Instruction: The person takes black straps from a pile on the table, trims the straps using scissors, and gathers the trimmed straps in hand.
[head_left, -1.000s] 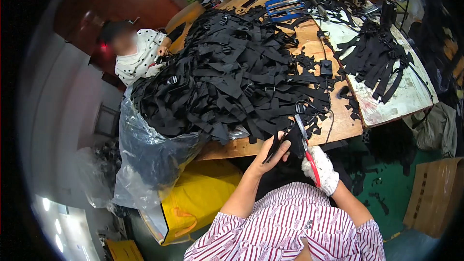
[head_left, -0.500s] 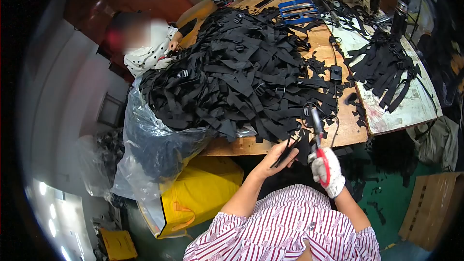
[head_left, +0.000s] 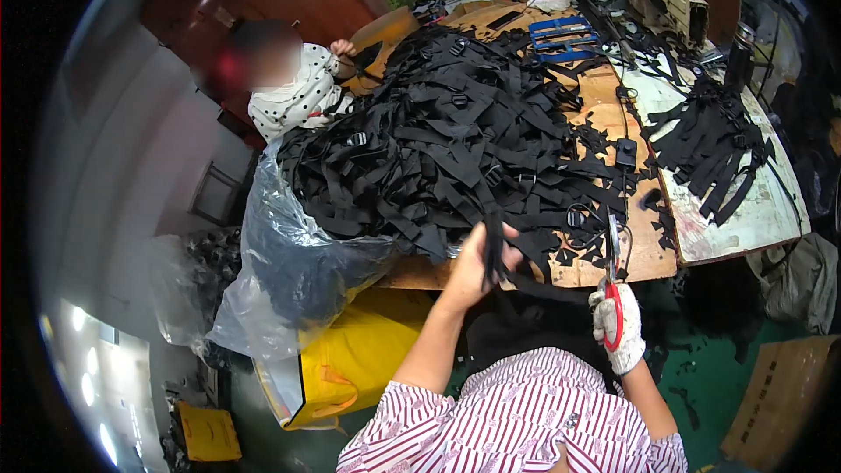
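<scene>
A large heap of black webbing straps, some with buckles, covers the wooden table. At the heap's near edge my bare left hand is closed on a black strap, which hangs over the fingers; another dark length trails toward the right. My right hand, in a white glove, grips red-handled scissors with the blades pointing up over the table edge. Small black offcuts lie near the blades.
Across the heap at left sits a person in a dotted top. Clear plastic drapes off the table's left side above a yellow bag. More straps lie on the white table. A blue rack stands behind.
My left hand has moved up and left to the heap's edge with a strap. My right hand has shifted right and down with the scissors. The other person's hand has risen.
</scene>
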`<action>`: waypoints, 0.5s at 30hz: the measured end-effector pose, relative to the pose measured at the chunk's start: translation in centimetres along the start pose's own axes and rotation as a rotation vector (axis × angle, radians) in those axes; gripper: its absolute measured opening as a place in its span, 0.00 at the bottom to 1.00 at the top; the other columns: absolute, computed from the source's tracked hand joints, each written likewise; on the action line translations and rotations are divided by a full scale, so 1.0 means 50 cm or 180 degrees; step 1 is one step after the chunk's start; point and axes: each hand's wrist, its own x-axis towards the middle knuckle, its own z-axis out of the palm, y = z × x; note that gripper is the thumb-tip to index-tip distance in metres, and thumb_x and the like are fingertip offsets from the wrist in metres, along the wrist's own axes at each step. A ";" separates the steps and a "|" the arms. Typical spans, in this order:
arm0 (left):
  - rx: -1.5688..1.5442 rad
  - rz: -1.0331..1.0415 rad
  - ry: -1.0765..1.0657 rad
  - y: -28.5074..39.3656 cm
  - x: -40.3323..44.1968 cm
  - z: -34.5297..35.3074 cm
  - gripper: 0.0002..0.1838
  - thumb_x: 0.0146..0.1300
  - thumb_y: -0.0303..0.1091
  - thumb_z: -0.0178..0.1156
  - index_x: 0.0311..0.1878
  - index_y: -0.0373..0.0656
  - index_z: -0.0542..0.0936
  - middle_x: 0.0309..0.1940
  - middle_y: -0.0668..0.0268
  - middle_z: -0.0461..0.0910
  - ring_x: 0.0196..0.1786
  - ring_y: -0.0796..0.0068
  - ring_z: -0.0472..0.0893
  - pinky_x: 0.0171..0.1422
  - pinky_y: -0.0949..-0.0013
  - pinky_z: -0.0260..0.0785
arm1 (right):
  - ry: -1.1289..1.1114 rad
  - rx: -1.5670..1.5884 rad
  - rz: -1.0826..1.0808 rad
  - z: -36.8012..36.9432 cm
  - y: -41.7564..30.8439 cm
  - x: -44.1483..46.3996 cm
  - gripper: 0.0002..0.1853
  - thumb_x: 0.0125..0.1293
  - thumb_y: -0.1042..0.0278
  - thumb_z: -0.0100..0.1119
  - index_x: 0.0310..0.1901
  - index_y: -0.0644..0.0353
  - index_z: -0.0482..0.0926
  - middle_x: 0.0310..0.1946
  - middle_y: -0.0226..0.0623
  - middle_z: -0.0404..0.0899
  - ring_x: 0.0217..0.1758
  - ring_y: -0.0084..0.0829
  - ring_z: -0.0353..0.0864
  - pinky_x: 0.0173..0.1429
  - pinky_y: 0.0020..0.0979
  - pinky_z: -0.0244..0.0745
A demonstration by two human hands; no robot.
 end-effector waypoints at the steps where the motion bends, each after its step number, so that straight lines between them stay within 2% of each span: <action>1: -0.0266 0.0131 0.0057 0.038 0.009 -0.006 0.20 0.72 0.46 0.38 0.43 0.37 0.70 0.19 0.69 0.70 0.21 0.76 0.71 0.27 0.73 0.66 | 0.0011 -0.0075 -0.0038 -0.002 -0.002 -0.002 0.17 0.60 0.54 0.60 0.44 0.53 0.67 0.23 0.22 0.71 0.14 0.14 0.64 0.15 0.18 0.60; 2: -0.0741 0.0447 0.0001 0.073 0.027 -0.017 0.18 0.72 0.44 0.41 0.43 0.37 0.70 0.19 0.68 0.70 0.22 0.76 0.71 0.29 0.74 0.64 | 0.0017 -0.0152 -0.0078 -0.004 -0.004 -0.004 0.18 0.60 0.54 0.60 0.44 0.53 0.67 0.24 0.22 0.71 0.15 0.14 0.64 0.15 0.18 0.60; 3: 0.0264 0.1425 0.0207 0.107 0.043 -0.022 0.15 0.70 0.42 0.46 0.43 0.37 0.70 0.19 0.68 0.70 0.23 0.76 0.71 0.31 0.74 0.63 | 0.0107 -0.0186 -0.0101 -0.002 -0.007 -0.006 0.18 0.60 0.55 0.60 0.45 0.53 0.67 0.24 0.24 0.71 0.15 0.15 0.64 0.15 0.18 0.60; 4: 0.0504 0.1595 0.0614 0.145 0.061 -0.034 0.10 0.68 0.35 0.51 0.42 0.37 0.70 0.21 0.69 0.69 0.23 0.79 0.71 0.32 0.74 0.65 | 0.0064 -0.0194 -0.0140 -0.007 -0.005 -0.006 0.18 0.60 0.55 0.60 0.45 0.53 0.67 0.24 0.24 0.71 0.15 0.15 0.64 0.15 0.18 0.60; 7: 0.0489 0.1907 0.1010 0.189 0.176 -0.140 0.09 0.67 0.33 0.51 0.44 0.36 0.72 0.27 0.66 0.73 0.23 0.79 0.72 0.32 0.75 0.65 | 0.0017 -0.0210 -0.0114 -0.015 -0.004 -0.005 0.19 0.60 0.55 0.60 0.46 0.54 0.66 0.24 0.25 0.71 0.15 0.15 0.64 0.15 0.18 0.61; 8: 0.0345 0.1680 0.1232 0.192 0.220 -0.175 0.09 0.66 0.31 0.54 0.43 0.34 0.73 0.29 0.63 0.75 0.25 0.77 0.74 0.31 0.74 0.67 | -0.0008 -0.0249 -0.0107 -0.020 0.004 -0.003 0.19 0.60 0.55 0.60 0.45 0.54 0.66 0.24 0.25 0.70 0.15 0.16 0.64 0.15 0.18 0.61; 10: 0.0225 0.1220 0.1626 0.178 0.305 -0.238 0.07 0.64 0.26 0.54 0.42 0.33 0.73 0.26 0.60 0.76 0.22 0.73 0.74 0.28 0.71 0.69 | 0.0105 -0.0282 -0.0261 -0.011 0.006 -0.013 0.15 0.61 0.58 0.59 0.44 0.54 0.66 0.23 0.25 0.70 0.14 0.16 0.63 0.15 0.18 0.61; 14: 0.0790 0.0229 0.1879 0.170 0.393 -0.265 0.08 0.64 0.29 0.55 0.43 0.35 0.73 0.23 0.62 0.76 0.20 0.72 0.74 0.26 0.70 0.69 | 0.0228 -0.0461 -0.0212 0.000 -0.010 -0.018 0.07 0.61 0.66 0.55 0.37 0.57 0.69 0.17 0.26 0.67 0.12 0.18 0.63 0.13 0.20 0.60; 15: 0.0889 0.0035 0.1846 0.172 0.410 -0.267 0.12 0.65 0.32 0.55 0.45 0.34 0.71 0.22 0.61 0.77 0.19 0.73 0.75 0.26 0.69 0.68 | 0.0255 -0.0650 -0.0203 -0.001 -0.014 -0.019 0.06 0.60 0.67 0.55 0.35 0.58 0.70 0.16 0.25 0.67 0.12 0.18 0.63 0.13 0.20 0.60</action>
